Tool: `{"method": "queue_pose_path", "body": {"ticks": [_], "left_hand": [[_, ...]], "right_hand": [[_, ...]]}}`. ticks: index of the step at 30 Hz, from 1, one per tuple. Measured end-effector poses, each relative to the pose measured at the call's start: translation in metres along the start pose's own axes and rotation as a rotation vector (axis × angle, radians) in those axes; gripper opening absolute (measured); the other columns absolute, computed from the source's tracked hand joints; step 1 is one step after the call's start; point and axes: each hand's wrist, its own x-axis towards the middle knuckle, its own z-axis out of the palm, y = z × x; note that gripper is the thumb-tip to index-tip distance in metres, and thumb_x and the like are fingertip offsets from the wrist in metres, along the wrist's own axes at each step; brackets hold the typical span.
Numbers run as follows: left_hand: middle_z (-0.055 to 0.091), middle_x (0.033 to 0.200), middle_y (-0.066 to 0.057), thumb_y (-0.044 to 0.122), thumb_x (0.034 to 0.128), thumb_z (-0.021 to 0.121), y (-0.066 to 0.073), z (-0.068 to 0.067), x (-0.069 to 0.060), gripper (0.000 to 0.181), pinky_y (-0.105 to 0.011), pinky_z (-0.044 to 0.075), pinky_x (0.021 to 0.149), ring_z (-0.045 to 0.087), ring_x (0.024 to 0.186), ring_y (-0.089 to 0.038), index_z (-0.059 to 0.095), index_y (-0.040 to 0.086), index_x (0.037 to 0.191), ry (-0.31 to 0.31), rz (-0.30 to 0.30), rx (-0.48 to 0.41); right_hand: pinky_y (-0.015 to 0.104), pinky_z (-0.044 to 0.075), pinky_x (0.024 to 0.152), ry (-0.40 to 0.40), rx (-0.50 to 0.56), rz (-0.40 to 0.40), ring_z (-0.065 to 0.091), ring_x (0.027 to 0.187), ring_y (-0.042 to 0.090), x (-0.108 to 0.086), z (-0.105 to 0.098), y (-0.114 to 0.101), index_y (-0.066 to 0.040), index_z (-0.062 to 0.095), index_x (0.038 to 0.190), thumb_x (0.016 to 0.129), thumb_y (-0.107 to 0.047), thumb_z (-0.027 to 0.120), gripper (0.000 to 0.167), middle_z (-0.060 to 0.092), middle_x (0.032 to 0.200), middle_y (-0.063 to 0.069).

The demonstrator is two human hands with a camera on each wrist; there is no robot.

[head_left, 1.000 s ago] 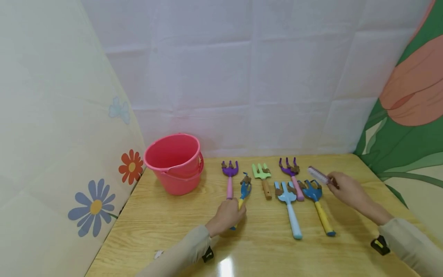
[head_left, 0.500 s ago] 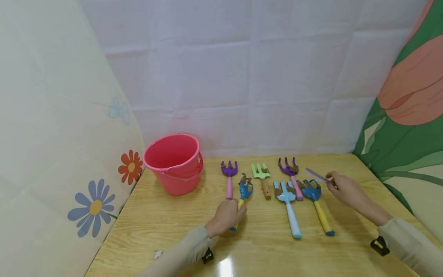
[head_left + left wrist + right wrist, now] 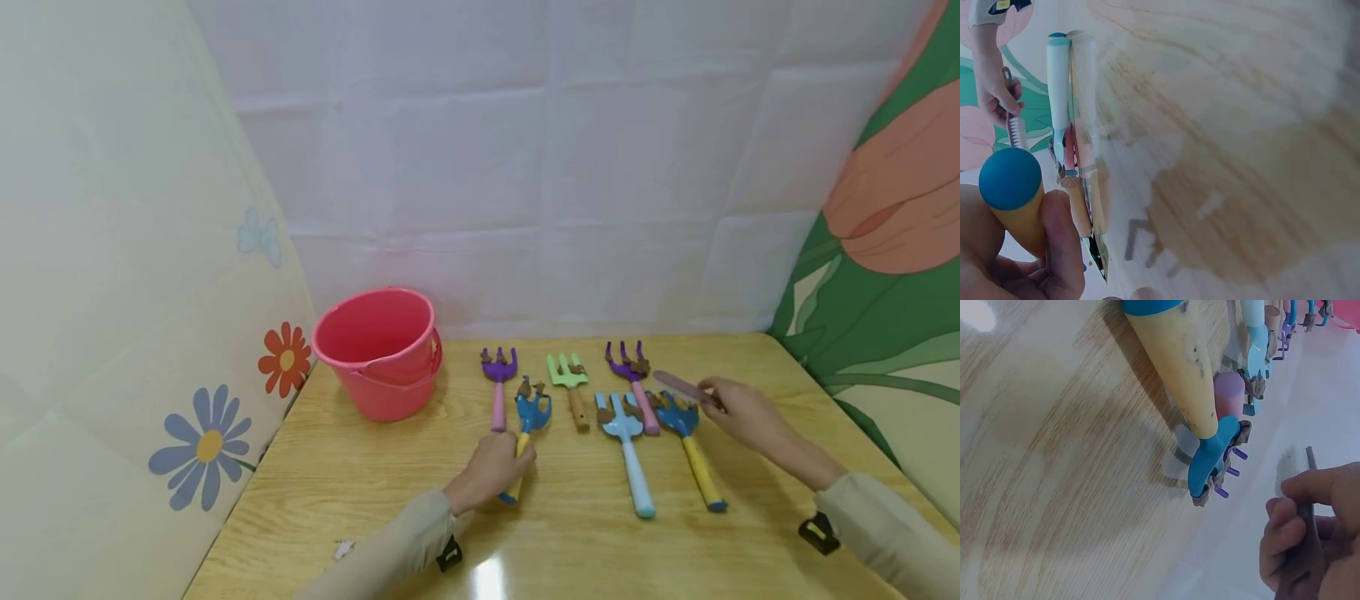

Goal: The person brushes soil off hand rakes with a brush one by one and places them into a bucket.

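My left hand (image 3: pixel 491 473) grips the yellow handle of a blue hand fork (image 3: pixel 533 412), its tines bearing brown clumps. In the left wrist view, the handle's blue end cap (image 3: pixel 1010 179) faces the camera, with thumb and fingers round the shaft. My right hand (image 3: pixel 744 412) holds a scrubbing brush (image 3: pixel 678 385) by its dark handle, above the right end of the row of tools and apart from the fork in my left hand. White bristles (image 3: pixel 1287 467) show in the right wrist view. A second blue fork with a yellow handle (image 3: pixel 701 473) lies just below the brush.
Between the hands lie a light blue fork (image 3: pixel 635 477), a green fork (image 3: pixel 567 376) and a purple fork (image 3: pixel 639 390), all with brown clumps. Another purple fork (image 3: pixel 498 372) lies beyond my left hand. A pink bucket (image 3: pixel 392 393) stands at the back left; a white scrap (image 3: pixel 343 549) lies near the front.
The brush has turned over in my right hand, from bristles showing to its back showing, and shifted slightly left. The fork in my left hand has rolled, so its head shows broader.
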Motion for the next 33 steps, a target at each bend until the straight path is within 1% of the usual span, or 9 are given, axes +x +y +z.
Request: {"method": "queue_pose_path", "body": {"ticks": [5, 9, 12, 16, 18, 20, 22, 27, 33], "left_hand": [[0.042, 0.05, 0.008, 0.022, 0.0952, 0.056, 0.0, -0.001, 0.0, 0.036, -0.019, 0.035, 0.031, 0.038, 0.035, -0.002, 0.045, 0.016, 0.061, -0.014, -0.006, -0.044], [0.042, 0.05, 0.007, 0.02, 0.0957, 0.056, 0.0, -0.002, 0.0, 0.034, -0.019, 0.034, 0.031, 0.038, 0.035, -0.003, 0.047, 0.014, 0.063, -0.034, -0.019, -0.088], [0.042, 0.051, 0.007, 0.019, 0.0954, 0.056, 0.001, -0.003, 0.0, 0.033, -0.019, 0.035, 0.031, 0.039, 0.035, -0.003, 0.047, 0.013, 0.064, -0.034, -0.023, -0.101], [0.042, 0.052, 0.007, 0.019, 0.095, 0.056, 0.0, -0.002, -0.001, 0.032, -0.019, 0.034, 0.031, 0.039, 0.036, -0.003, 0.047, 0.014, 0.065, -0.029, -0.024, -0.095], [0.043, 0.052, 0.006, 0.019, 0.0952, 0.056, 0.0, -0.002, -0.001, 0.031, -0.019, 0.034, 0.031, 0.039, 0.036, -0.003, 0.047, 0.013, 0.066, -0.033, -0.025, -0.101], [0.043, 0.053, 0.006, 0.019, 0.0954, 0.055, 0.0, -0.002, -0.002, 0.031, -0.02, 0.035, 0.031, 0.039, 0.036, -0.004, 0.047, 0.013, 0.066, -0.039, -0.026, -0.107], [0.043, 0.053, 0.006, 0.019, 0.0959, 0.055, 0.0, -0.003, -0.002, 0.03, -0.02, 0.035, 0.031, 0.04, 0.037, -0.004, 0.048, 0.013, 0.067, -0.043, -0.022, -0.116], [0.045, 0.054, 0.005, 0.02, 0.0971, 0.054, 0.003, -0.006, -0.004, 0.03, -0.021, 0.036, 0.031, 0.042, 0.038, -0.005, 0.049, 0.013, 0.068, -0.045, -0.015, -0.126], [0.047, 0.056, 0.004, 0.02, 0.098, 0.055, 0.007, -0.007, -0.008, 0.028, -0.022, 0.039, 0.032, 0.044, 0.039, -0.006, 0.051, 0.012, 0.072, -0.046, -0.017, -0.144]], "right_hand": [[0.029, 0.038, 0.05, -0.009, -0.018, -0.011, 0.047, 0.061, 0.016, 0.001, 0.002, -0.003, 0.021, 0.058, 0.105, 0.088, -0.001, 0.067, 0.029, 0.057, 0.076, 0.011], [0.029, 0.034, 0.052, 0.002, -0.019, -0.016, 0.042, 0.062, 0.018, 0.001, 0.003, -0.009, 0.011, 0.06, 0.089, 0.089, -0.006, 0.07, 0.02, 0.049, 0.071, 0.008], [0.03, 0.036, 0.052, 0.003, -0.025, -0.016, 0.043, 0.063, 0.018, 0.001, 0.004, -0.012, 0.008, 0.061, 0.087, 0.091, -0.008, 0.07, 0.019, 0.048, 0.071, 0.007], [0.033, 0.043, 0.055, -0.008, -0.038, -0.01, 0.05, 0.069, 0.02, 0.001, 0.005, -0.016, 0.016, 0.063, 0.102, 0.091, -0.01, 0.07, 0.029, 0.058, 0.082, 0.014], [0.033, 0.044, 0.055, -0.012, -0.035, -0.008, 0.052, 0.069, 0.02, 0.002, 0.005, -0.018, 0.016, 0.062, 0.105, 0.092, -0.012, 0.069, 0.032, 0.06, 0.083, 0.015], [0.032, 0.044, 0.055, -0.006, -0.037, -0.01, 0.052, 0.067, 0.017, 0.002, 0.005, -0.022, 0.015, 0.062, 0.106, 0.092, -0.014, 0.07, 0.033, 0.061, 0.083, 0.012], [0.03, 0.041, 0.052, -0.004, -0.029, -0.017, 0.049, 0.063, 0.014, 0.003, 0.005, -0.025, 0.012, 0.063, 0.107, 0.093, -0.017, 0.07, 0.033, 0.058, 0.076, 0.007], [0.025, 0.032, 0.046, 0.008, -0.016, -0.044, 0.039, 0.053, 0.009, 0.004, 0.007, -0.032, 0.006, 0.062, 0.115, 0.096, -0.025, 0.066, 0.036, 0.044, 0.062, -0.005], [0.025, 0.034, 0.046, 0.022, -0.038, -0.057, 0.04, 0.053, 0.008, 0.008, 0.013, -0.041, 0.007, 0.061, 0.118, 0.096, -0.025, 0.067, 0.04, 0.046, 0.062, -0.007]]}}
